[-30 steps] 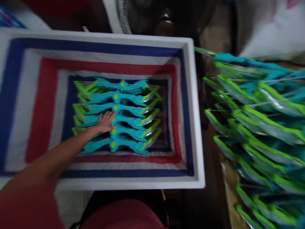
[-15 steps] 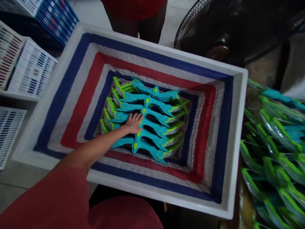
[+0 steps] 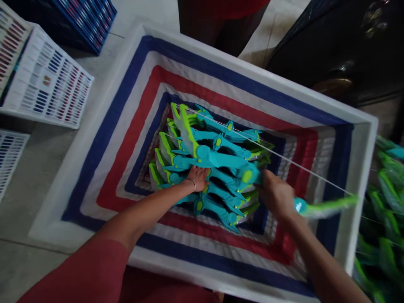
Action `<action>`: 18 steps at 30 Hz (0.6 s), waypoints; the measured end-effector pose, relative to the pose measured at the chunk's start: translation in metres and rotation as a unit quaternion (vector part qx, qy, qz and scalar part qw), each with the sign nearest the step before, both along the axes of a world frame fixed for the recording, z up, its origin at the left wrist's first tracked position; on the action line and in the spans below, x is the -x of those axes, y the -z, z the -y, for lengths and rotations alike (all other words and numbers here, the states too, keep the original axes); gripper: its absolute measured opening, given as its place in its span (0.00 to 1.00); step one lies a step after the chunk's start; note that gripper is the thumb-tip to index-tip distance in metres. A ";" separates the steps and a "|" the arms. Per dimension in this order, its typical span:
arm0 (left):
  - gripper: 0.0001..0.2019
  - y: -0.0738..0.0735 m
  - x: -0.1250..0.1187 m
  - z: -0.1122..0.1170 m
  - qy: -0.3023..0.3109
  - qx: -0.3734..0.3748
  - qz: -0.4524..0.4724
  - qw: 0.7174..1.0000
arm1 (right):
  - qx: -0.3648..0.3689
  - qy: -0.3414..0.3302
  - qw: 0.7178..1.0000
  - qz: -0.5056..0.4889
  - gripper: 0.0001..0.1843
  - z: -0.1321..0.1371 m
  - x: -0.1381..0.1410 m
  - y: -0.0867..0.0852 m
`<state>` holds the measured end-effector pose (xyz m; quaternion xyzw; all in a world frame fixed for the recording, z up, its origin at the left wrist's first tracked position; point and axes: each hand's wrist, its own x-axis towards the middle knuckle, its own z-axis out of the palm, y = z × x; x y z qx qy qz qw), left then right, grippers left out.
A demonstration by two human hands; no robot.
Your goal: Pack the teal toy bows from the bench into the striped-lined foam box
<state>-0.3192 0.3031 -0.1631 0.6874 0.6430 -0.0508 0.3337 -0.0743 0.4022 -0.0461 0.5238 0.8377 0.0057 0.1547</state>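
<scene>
My right hand is wrapped round the middle of a teal and green toy bow, whose white string stretches across it. This bow is held above a row of similar toy bows packed side by side in the large crate. Part of the held bow is hidden behind my right hand and forearm. My left hand rests on the row near the bows' centres, its fingers spread and lying on them, gripping nothing.
The white crate has a lining striped in blue, white and red. More toy bows are piled on the right. White baskets and a blue basket stand at left. Beyond the crate is a person's legs, with a dark fan nearby.
My right hand has come into view from the right with a toy bow, over the row. My left hand stays on the row. The view has shifted, so the crate sits further right.
</scene>
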 end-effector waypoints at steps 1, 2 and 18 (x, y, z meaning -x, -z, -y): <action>0.42 0.001 0.001 0.001 0.000 -0.012 0.003 1.000 | 0.035 -0.025 0.999 0.005 0.10 -0.006 0.017 0.015; 0.44 0.002 0.002 0.002 -0.001 -0.024 0.004 1.000 | 0.069 -0.046 0.996 0.012 0.10 -0.012 0.035 0.032; 0.36 0.004 0.013 0.010 -0.039 -0.161 0.044 0.985 | 0.123 -0.058 0.990 0.026 0.16 -0.029 0.107 0.138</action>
